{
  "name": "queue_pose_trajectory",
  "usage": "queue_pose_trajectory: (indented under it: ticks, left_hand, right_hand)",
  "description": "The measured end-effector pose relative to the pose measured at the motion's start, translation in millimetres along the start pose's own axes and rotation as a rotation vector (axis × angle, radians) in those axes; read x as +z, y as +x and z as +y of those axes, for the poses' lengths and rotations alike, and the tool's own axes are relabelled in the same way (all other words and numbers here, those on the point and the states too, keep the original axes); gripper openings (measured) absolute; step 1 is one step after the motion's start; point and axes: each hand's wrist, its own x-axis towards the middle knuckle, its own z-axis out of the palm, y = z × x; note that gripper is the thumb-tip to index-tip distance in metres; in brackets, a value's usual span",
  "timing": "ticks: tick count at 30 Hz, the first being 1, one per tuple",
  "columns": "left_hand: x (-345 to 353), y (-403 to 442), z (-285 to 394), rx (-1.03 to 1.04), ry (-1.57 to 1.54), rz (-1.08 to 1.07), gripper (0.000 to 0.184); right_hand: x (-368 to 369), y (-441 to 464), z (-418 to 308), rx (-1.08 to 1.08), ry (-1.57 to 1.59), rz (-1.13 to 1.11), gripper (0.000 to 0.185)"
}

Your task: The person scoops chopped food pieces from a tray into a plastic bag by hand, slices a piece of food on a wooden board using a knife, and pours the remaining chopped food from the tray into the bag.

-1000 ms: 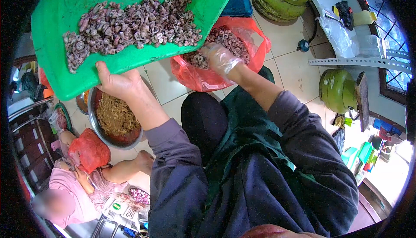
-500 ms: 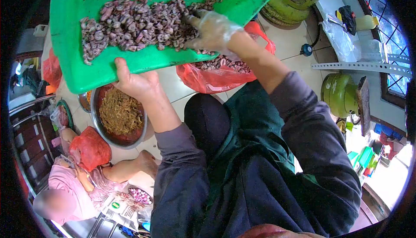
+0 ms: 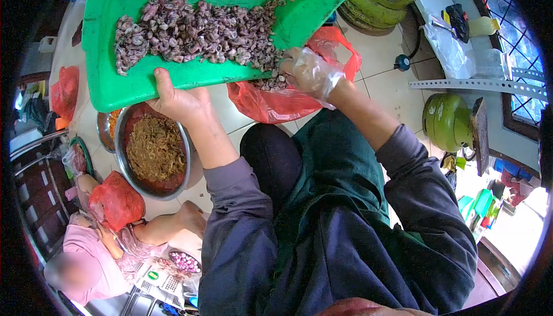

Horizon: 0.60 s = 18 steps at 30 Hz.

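Observation:
My left hand (image 3: 183,104) grips the near rim of a large green plastic tub (image 3: 138,88), thumb over the inside wall. The tub is tilted, and a pile of small purplish-grey curled pieces, resembling small squid (image 3: 201,31), lies in it. My right hand (image 3: 311,73), in a clear plastic glove, is at the tub's right front edge with fingers curled downward; what is in them is hidden. Directly below it, a red plastic bag (image 3: 271,109) stands open on the floor, with more of the same pieces showing inside.
A metal basin (image 3: 185,172) of brown shredded food stands left of my knee, beside a smaller bowl (image 3: 105,132). At lower left, a seated person (image 3: 86,258) has a red bag (image 3: 117,201) close by. Green gas cylinders (image 3: 446,121) stand on the right.
My right hand has drawn back from the pile to the tub's edge, over the red bag. The pile's right end has shifted, and the tub appears slightly higher in view.

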Motion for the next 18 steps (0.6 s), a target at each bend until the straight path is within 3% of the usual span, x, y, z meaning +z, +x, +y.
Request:
queue_pose_trajectory:
  ticks: [4, 5, 8, 11, 14, 15, 18]
  left_hand:
    - [-4.6, 2.6, -3.4, 0.0, 0.001, 0.025, 0.062]
    - [-4.5, 2.7, -2.8, -0.008, -0.002, 0.024, 0.062]
    - [-2.9, -0.8, -1.0, -0.001, -0.004, -0.001, 0.06]
    - [0.7, -5.4, 3.8, 0.006, -0.006, -0.024, 0.059]
    - [4.0, -7.3, 3.7, 0.025, -0.024, -0.057, 0.058]
    - [4.2, -7.8, 3.7, 0.034, -0.035, -0.069, 0.058]
    - [4.9, -5.6, 3.7, 0.015, -0.03, -0.044, 0.056]
  right_hand:
    - [-3.9, -21.0, 18.0, -0.121, 0.063, 0.065, 0.024]
    - [-11.7, -17.8, 20.5, -0.027, 0.044, 0.032, 0.026]
    - [-37.6, 15.6, 18.9, -0.068, 0.064, 0.263, 0.031]
    - [-54.1, 65.2, 14.8, 0.077, -0.128, 0.208, 0.048]
    - [-56.8, 100.6, 14.6, 0.178, -0.277, -0.165, 0.064]
    - [-57.0, 98.0, 13.8, 0.222, -0.149, -0.139, 0.066]
    - [-61.2, 104.7, 0.8, 0.171, -0.182, -0.471, 0.063]
